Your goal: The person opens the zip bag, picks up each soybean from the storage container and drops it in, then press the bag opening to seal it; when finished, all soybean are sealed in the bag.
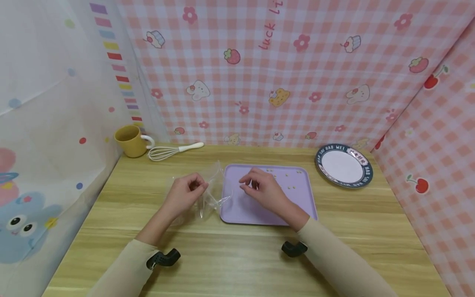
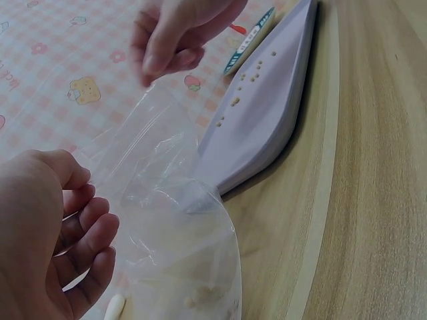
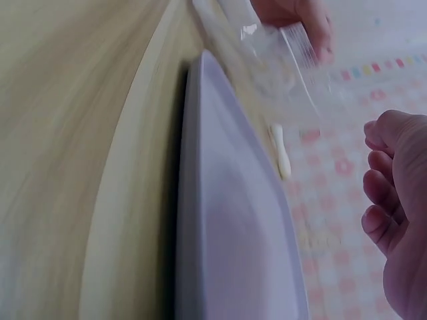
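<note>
My left hand (image 1: pixel 185 192) pinches the edge of a clear plastic bag (image 1: pixel 213 194) between thumb and fingers. The bag droops toward the wood table and overlaps the left side of a lilac tray (image 1: pixel 237 216). Small pale lumps (image 2: pixel 205 295) show through its lower part. My right hand (image 1: pixel 265 189) hovers over the tray with its fingers loosely bent, thumb and forefinger slightly parted. In the left wrist view its fingertips (image 2: pixel 148 75) overlap the bag's upper corner. Several small yellowish pieces (image 1: pixel 291 187) lie scattered on the tray's far right part.
A mustard mug (image 1: pixel 130 142) with a white handle stands at the back left. A white whisk (image 1: pixel 170 151) lies beside it. At the back right is a round plate (image 1: pixel 343 166) with a dark lettered rim. Checked cloth (image 1: pixel 252 82) hangs behind the table.
</note>
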Available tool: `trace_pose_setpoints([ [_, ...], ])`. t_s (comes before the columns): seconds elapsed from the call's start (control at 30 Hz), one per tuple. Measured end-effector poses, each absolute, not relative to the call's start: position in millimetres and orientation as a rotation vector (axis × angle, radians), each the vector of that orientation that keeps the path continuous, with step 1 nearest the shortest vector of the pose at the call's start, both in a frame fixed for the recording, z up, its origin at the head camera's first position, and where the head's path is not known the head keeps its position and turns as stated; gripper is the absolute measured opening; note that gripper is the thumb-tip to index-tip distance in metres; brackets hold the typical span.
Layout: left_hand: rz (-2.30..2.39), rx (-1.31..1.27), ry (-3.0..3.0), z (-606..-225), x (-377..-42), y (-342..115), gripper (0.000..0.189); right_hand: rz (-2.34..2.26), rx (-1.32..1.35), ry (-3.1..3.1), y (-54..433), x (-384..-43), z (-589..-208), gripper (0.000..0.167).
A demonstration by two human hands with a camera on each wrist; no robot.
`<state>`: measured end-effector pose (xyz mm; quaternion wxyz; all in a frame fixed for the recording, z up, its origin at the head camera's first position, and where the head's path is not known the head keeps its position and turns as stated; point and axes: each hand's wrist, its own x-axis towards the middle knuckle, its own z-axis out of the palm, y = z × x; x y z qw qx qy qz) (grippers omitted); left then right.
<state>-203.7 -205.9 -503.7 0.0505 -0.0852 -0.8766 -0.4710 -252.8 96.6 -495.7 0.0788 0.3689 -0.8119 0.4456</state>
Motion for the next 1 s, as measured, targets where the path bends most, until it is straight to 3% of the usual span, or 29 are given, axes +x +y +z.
trace_pose_setpoints([
  [0.57, -1.442, -0.251, -2.675, -504.7, -205.0, -206.9, 0.013, 1.243, 0.696, -2.666, 211.9, -256.9, -530.1, 0.014],
  [1.0, -1.438, -0.253, -2.663, -506.8, -206.4, -206.7, 0.013, 1.231, 0.652, -2.732, 236.6, -243.7, -545.6, 0.015],
])
